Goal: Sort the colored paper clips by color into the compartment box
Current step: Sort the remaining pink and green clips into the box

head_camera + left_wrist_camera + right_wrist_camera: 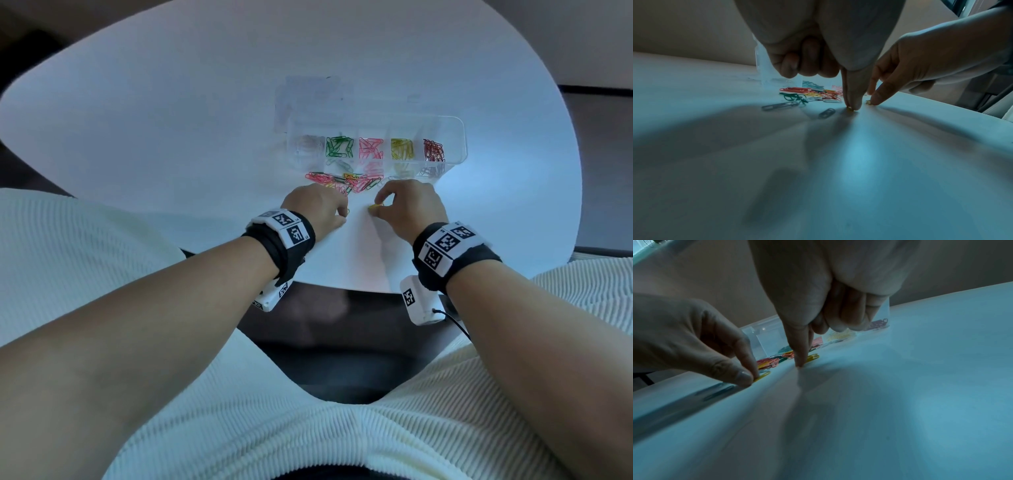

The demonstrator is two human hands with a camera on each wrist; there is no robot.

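Pinching noted: left hand (318,209) thumb and forefinger closed on yellow clip (763,376); right hand (409,209) likewise on second yellow clip (375,206). Lift advised before transfer to box (457,150), yellow compartment.

One clear plastic compartment box (455,137) stands on one white round surface (171,120). Five of its compartments hold clips: pale, green, pink, yellow, red. One mixed pile of coloured paper clips (337,181) lies before it, too tangled to count. Two hands: left hand (317,209), right hand (409,209).
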